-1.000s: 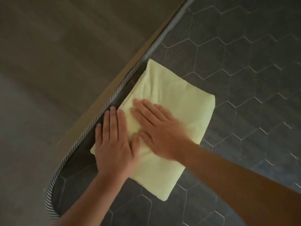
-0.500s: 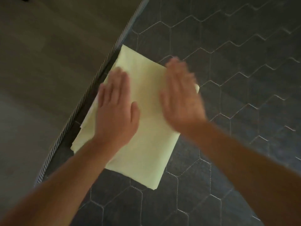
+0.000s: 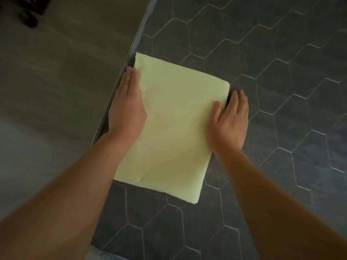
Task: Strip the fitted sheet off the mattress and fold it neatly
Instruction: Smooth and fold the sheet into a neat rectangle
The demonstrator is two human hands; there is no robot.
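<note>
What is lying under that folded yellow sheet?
The dark quilted mattress shows beyond the edges of the folded sheet; the patch directly beneath is covered, so anything there is hidden.

The left grip and right grip were bare hands; both forearms were bare too, smooth and uncovered along all their visible length.

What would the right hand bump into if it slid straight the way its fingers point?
Probably nothing: ahead of the right hand lies only bare mattress, beside the folded sheet, as far as the picture shows.
</note>
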